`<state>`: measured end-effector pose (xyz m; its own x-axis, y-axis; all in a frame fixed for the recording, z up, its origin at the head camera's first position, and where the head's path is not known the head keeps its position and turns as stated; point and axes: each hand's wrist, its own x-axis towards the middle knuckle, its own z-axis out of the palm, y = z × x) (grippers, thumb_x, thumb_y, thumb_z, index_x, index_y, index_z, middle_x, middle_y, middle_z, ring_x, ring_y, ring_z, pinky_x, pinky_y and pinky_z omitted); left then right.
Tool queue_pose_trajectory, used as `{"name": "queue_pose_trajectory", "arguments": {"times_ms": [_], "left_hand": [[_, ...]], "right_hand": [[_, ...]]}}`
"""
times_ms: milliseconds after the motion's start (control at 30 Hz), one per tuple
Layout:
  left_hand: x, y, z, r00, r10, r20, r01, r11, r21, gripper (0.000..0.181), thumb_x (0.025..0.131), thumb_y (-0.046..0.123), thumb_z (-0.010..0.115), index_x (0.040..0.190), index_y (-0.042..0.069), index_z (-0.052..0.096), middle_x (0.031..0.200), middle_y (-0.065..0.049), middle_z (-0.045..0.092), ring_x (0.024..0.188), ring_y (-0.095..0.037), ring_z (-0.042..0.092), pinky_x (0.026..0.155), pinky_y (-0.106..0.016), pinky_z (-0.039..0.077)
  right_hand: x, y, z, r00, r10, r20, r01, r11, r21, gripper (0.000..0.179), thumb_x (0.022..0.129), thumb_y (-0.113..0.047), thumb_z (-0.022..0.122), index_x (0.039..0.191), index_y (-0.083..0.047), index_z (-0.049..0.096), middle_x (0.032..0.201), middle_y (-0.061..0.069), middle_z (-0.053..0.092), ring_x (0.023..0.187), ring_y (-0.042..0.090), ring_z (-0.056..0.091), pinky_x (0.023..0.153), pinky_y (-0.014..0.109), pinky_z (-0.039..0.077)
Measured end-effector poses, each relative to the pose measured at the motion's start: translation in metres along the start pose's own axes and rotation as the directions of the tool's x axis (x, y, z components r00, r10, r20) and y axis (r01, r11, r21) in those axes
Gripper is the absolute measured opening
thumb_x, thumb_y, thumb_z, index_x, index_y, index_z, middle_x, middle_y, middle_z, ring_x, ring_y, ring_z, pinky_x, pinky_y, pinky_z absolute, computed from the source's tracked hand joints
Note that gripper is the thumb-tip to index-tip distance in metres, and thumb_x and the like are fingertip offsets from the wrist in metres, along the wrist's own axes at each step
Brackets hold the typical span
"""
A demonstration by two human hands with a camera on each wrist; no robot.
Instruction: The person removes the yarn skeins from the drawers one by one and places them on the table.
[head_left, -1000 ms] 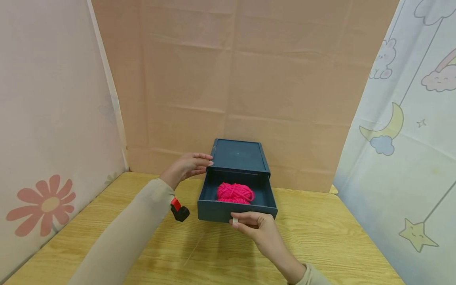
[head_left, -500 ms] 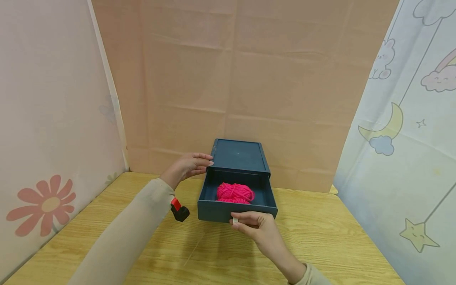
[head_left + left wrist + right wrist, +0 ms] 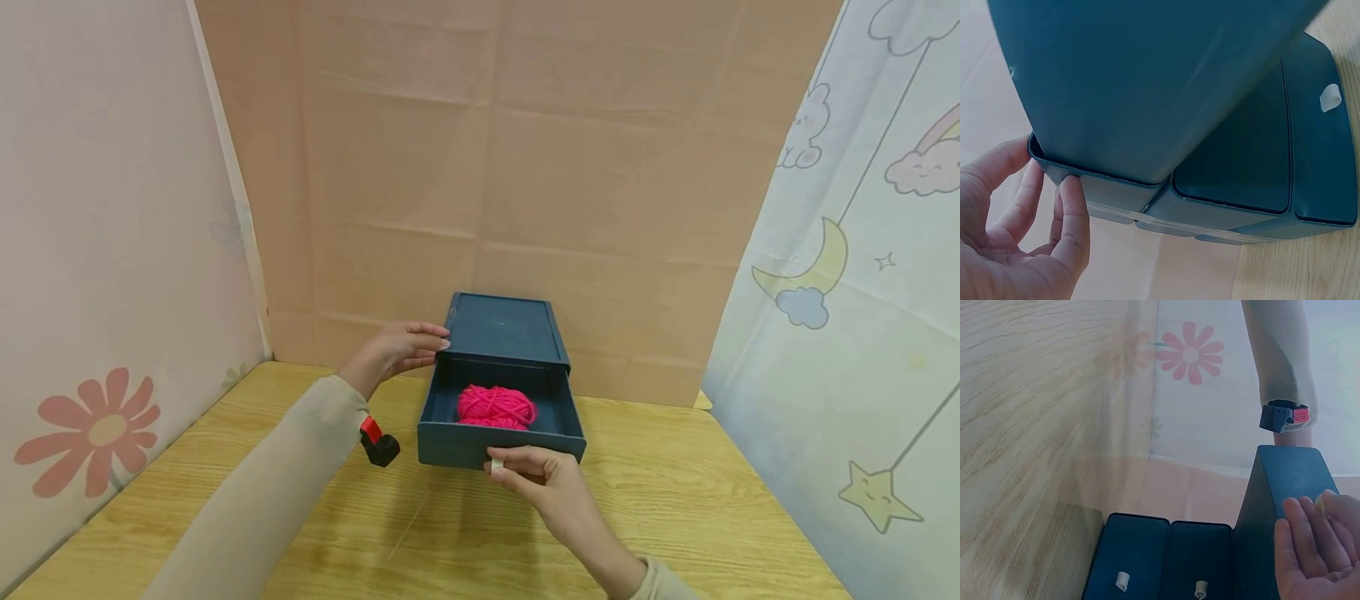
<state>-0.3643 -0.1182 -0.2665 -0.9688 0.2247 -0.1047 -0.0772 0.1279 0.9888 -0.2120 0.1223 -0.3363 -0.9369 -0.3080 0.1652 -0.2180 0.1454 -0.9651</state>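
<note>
A dark blue drawer case [image 3: 502, 329] has its top drawer [image 3: 457, 446] pulled out toward me. Inside that drawer lies a bright pink skein of yarn [image 3: 497, 406]. My right hand [image 3: 551, 487] pinches the small white pull tab [image 3: 497, 463] on the drawer front between thumb and fingers. On the case's left side, my left hand [image 3: 393, 350] rests its fingertips against the upper front edge. The left wrist view shows its fingers [image 3: 1074, 206] touching that edge beside the drawer, not wrapped around it.
Below the open drawer, shut drawers [image 3: 1235, 150] with white tabs [image 3: 1122, 581] stack down to the wooden table [image 3: 675, 500]. A peach sheet [image 3: 600, 183] hangs close behind the case. Printed panels stand at both sides. A black and red camera [image 3: 379, 446] sits on my left wrist.
</note>
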Motion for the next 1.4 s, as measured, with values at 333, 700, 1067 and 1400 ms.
{"name": "queue_pose_trajectory", "arguments": {"times_ms": [333, 700, 1067, 1400], "left_hand": [[-0.005, -0.001, 0.003, 1.0, 0.006, 0.002, -0.006, 1.0, 0.009, 0.038, 0.084, 0.018, 0.068, 0.12, 0.008, 0.059, 0.117, -0.009, 0.058, 0.098, -0.019, 0.06, 0.091, -0.03, 0.048], [-0.008, -0.001, 0.008, 1.0, 0.003, -0.007, -0.003, 1.0, -0.021, 0.038, 0.085, 0.015, 0.068, 0.12, 0.007, 0.059, 0.119, -0.01, 0.057, 0.099, -0.019, 0.06, 0.095, -0.035, 0.044], [-0.012, -0.001, 0.012, 1.0, 0.008, 0.006, -0.008, 1.0, -0.003, 0.04, 0.086, 0.017, 0.067, 0.123, 0.007, 0.057, 0.123, -0.012, 0.054, 0.108, -0.024, 0.056, 0.098, -0.036, 0.042], [-0.013, -0.001, 0.014, 1.0, 0.0, -0.009, 0.0, 1.0, 0.006, 0.039, 0.085, 0.017, 0.067, 0.122, 0.008, 0.058, 0.121, -0.011, 0.056, 0.105, -0.023, 0.057, 0.095, -0.034, 0.044]], "right_hand": [[-0.014, -0.029, -0.024, 0.925, -0.043, 0.378, 0.034, 0.999, 0.029, 0.031, 0.095, -0.016, 0.052, 0.119, 0.003, 0.056, 0.097, 0.023, 0.066, 0.088, 0.024, 0.067, 0.08, 0.036, 0.053], [0.013, -0.095, -0.057, 0.95, -0.204, 0.237, 0.21, 0.978, 0.003, 0.028, 0.095, -0.015, 0.052, 0.119, -0.001, 0.055, 0.106, 0.019, 0.063, 0.099, 0.034, 0.061, 0.085, 0.043, 0.05], [0.069, -0.089, -0.062, 0.983, 0.03, 0.181, 0.006, 0.98, -0.198, 0.043, 0.088, -0.02, 0.064, 0.124, 0.0, 0.053, 0.126, 0.019, 0.054, 0.113, 0.035, 0.053, 0.093, 0.041, 0.046], [0.081, -0.066, -0.056, 0.969, 0.151, 0.196, -0.073, 0.932, -0.354, 0.038, 0.086, -0.021, 0.066, 0.118, -0.003, 0.06, 0.114, 0.012, 0.063, 0.103, 0.022, 0.058, 0.089, 0.037, 0.049]]}}
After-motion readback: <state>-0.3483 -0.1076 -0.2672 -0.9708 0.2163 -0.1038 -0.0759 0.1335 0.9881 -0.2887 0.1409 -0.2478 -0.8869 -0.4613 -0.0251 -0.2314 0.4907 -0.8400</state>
